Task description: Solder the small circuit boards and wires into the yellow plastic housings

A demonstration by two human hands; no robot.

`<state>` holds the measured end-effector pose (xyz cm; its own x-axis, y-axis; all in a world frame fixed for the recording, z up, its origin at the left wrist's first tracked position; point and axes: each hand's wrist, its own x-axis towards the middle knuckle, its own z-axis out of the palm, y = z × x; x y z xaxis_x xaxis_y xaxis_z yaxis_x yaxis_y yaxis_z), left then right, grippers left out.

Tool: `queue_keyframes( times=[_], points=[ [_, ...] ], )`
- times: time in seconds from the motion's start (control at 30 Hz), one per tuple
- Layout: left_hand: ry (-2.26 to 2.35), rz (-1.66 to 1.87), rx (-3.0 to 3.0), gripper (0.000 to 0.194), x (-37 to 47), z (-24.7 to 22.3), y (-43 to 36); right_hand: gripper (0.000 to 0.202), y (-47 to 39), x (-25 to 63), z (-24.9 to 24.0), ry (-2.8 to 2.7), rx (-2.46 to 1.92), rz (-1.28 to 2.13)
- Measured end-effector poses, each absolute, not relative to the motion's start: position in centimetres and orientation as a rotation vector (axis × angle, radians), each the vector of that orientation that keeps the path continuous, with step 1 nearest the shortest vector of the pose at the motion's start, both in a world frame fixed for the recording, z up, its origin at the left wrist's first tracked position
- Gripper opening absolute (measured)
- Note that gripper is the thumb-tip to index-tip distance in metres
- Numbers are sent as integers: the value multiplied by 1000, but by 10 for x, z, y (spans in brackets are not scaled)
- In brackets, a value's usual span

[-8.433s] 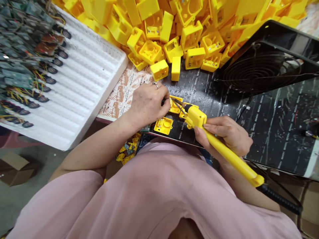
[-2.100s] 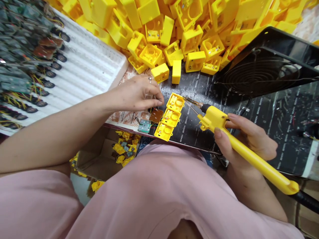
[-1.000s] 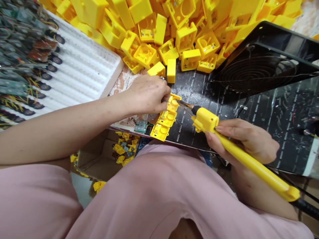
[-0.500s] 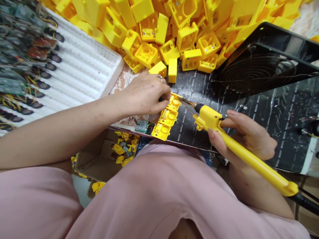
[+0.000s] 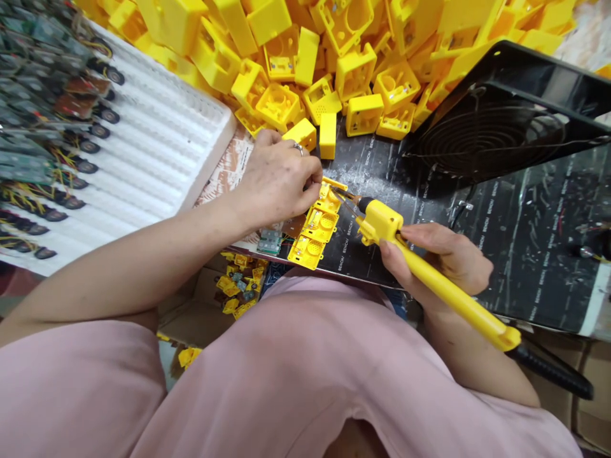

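My right hand (image 5: 443,254) grips a yellow soldering iron (image 5: 449,292) with a black cord. Its metal tip and a thin guide tube point left, at the farthest of three small yellow plastic housings (image 5: 308,252) lined up at the table edge. The housings have round perforated speaker grilles. My left hand (image 5: 286,175), a ring on one finger, is closed at the far end of this row. Its fingertips are bent down and partly hidden, so what they pinch cannot be made out. Beneath that wrist lies a green circuit board (image 5: 270,242) with thin wires.
Yellow housings (image 5: 279,105) are heaped along the back. A black fan (image 5: 501,121) stands at the right back on the black table covering (image 5: 515,254). At left, a white foam tray (image 5: 157,140) carries wired boards. Below the edge, a cardboard box (image 5: 191,312) holds yellow parts.
My right hand and the soldering iron have moved left, bringing the tip closer over the farthest housing. My left hand has shifted slightly left and stays closed at the row's far end.
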<state>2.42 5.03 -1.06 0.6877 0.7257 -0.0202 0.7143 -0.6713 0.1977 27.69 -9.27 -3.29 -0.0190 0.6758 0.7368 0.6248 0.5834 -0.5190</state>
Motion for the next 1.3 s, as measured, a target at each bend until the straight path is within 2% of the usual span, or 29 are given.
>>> queue_keyframes(
  times=[0.17,0.33,0.5,0.63,0.83,0.93,1.07,1.17,1.3],
  points=[
    [1145,11,2735,39,31,-3,50,26,-92,273,-21,-1824,-1183,-17],
    [1113,-28,2727,37,37,1,52,30,-84,273,-12,-1947,-1051,-92],
    [1139,-89,2687,35,41,5,52,24,-90,283,-11,-1831,-1135,-58],
    [1119,-63,2724,36,38,4,52,27,-97,289,-18,-1819,-1146,-48],
    [1150,-49,2777,39,37,-1,52,55,-104,295,-35,-1682,-1273,-40],
    [1152,-122,2778,41,32,8,52,62,-111,302,-39,-1654,-1274,-32],
    [1076,-55,2758,48,27,22,51,56,-122,314,-38,-1583,-1340,-106],
    [806,-24,2820,47,38,14,43,44,-126,318,-36,-1493,-1382,-187],
    [476,-259,2928,58,36,1,23,43,-127,318,-37,-1429,-1374,-205]
  ],
)
